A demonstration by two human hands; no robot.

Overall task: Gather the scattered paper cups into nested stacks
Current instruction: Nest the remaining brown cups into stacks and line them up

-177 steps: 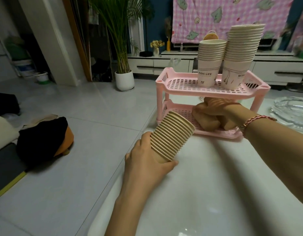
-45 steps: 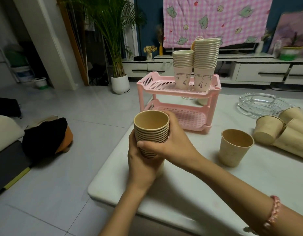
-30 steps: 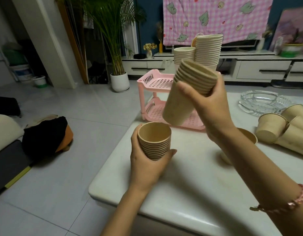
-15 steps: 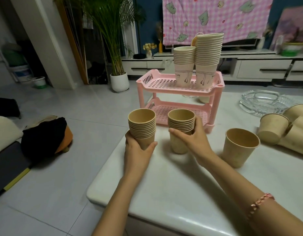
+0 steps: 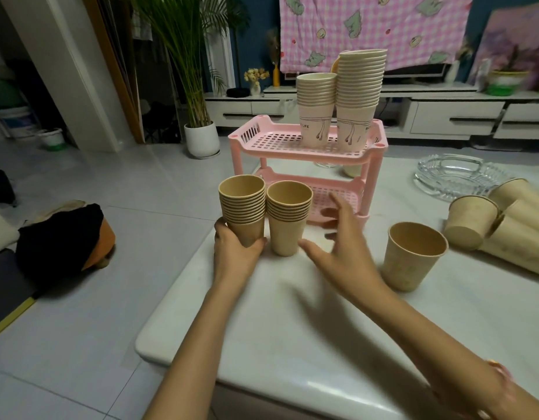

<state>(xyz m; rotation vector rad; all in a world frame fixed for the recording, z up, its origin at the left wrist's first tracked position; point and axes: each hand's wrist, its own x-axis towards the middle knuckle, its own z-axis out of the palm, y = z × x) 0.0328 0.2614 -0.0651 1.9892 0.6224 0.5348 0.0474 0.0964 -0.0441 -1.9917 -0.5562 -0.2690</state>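
Observation:
Two nested stacks of brown paper cups stand side by side near the white table's left edge. My left hand (image 5: pixel 236 248) grips the base of the left stack (image 5: pixel 243 207). The right stack (image 5: pixel 288 215) stands free on the table. My right hand (image 5: pixel 337 237) hovers just right of it, fingers spread and holding nothing. A single brown cup (image 5: pixel 412 259) stands upright further right. Several brown cups (image 5: pixel 501 225) lie on their sides at the right edge. Two tall stacks of white cups (image 5: pixel 342 98) stand on the pink rack's top shelf.
The pink two-tier rack (image 5: pixel 280 147) stands behind the brown stacks. A glass ashtray (image 5: pixel 457 175) sits at the back right of the white table (image 5: pixel 292 313). Left of the table is tiled floor with a black and orange bag (image 5: pixel 62 237) and a potted plant (image 5: pixel 200 137).
My right hand set its stack down beside the left one and let go, drawing back with fingers spread. My left hand keeps its grip on its stack, now standing on the table.

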